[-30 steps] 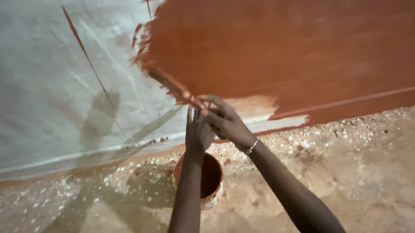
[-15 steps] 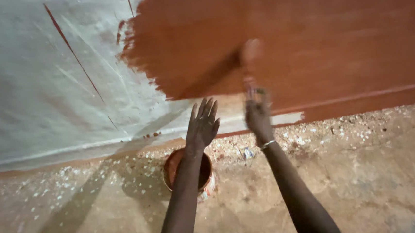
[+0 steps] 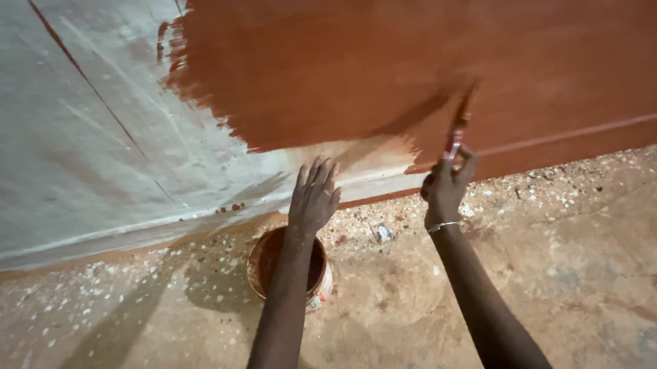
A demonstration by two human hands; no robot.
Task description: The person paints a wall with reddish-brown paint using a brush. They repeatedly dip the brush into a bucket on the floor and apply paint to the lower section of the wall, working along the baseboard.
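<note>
My right hand (image 3: 446,188) grips the handle of a paintbrush (image 3: 459,121), whose bristles press against the reddish-brown painted part of the wall (image 3: 427,46). A thin bracelet circles that wrist. My left hand (image 3: 314,195) hangs in the air with fingers spread and nothing in it, just above a round paint bucket (image 3: 261,268) holding reddish-brown paint on the floor. My left forearm covers part of the bucket.
The left part of the wall (image 3: 49,150) is bare whitish plaster with thin brown lines. A pale unpainted strip (image 3: 374,172) runs along the wall's base. The concrete floor (image 3: 565,268) is speckled with white flecks and small debris.
My two hands, joined at the brush above the bucket a second ago, have parted. The right hand carried the brush right and up onto the painted wall; the left hand opened.
</note>
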